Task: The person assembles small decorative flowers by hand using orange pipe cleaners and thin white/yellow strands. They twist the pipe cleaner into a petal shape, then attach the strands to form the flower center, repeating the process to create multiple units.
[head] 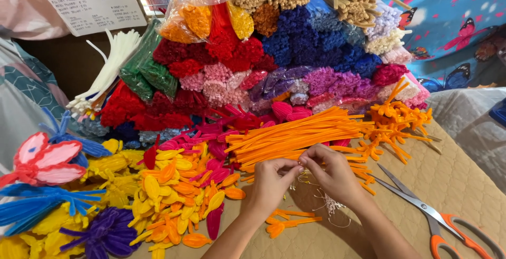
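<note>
Both forearms enter at bottom centre. Left hand (271,181) and right hand (332,172) pinch thin wire (304,177), fingertips meeting, just below the loose orange pipe cleaners (295,138). Wire detail is blurred, probably a twist. Best kept taut, turns small. Quilted tan mat (453,180); scissors (432,217) lower right; stacked coloured bundles (274,53) behind.

A home craft workspace: stacked pipe-cleaner bundles (274,53), scissors (429,214), bedding-like cloth (453,22).
</note>
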